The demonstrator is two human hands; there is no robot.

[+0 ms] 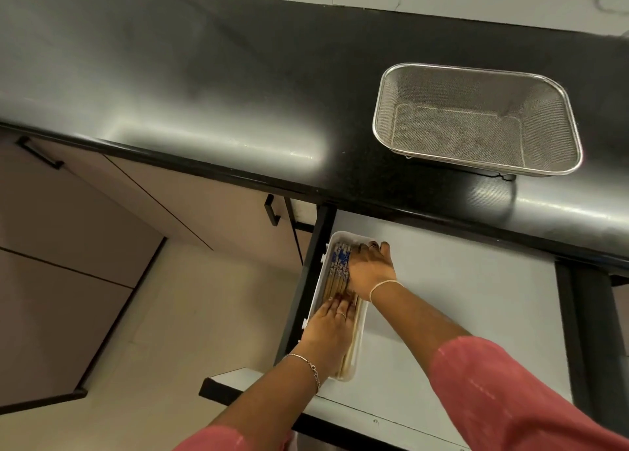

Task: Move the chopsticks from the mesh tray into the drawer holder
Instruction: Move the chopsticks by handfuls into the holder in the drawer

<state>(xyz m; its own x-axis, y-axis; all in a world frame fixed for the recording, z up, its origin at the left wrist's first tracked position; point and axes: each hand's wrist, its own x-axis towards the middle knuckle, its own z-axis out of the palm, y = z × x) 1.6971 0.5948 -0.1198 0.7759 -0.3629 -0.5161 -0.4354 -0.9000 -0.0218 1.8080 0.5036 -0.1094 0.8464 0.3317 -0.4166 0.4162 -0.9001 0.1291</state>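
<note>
Several wooden chopsticks (337, 273) with blue patterned tops lie side by side in a long white holder (320, 292) at the left side of the open drawer (459, 300). My right hand (369, 268) lies flat over their patterned far ends, fingers together. My left hand (328, 328) presses flat on their plain near ends. Neither hand grips a chopstick that I can see. The steel mesh tray (476, 118) stands on the black counter at the right, with nothing visible in it.
The black counter (204, 86) runs across the view above the drawer. Beige cabinet doors with black handles (272, 210) are to the left. The drawer's white floor stretches to the right of the holder.
</note>
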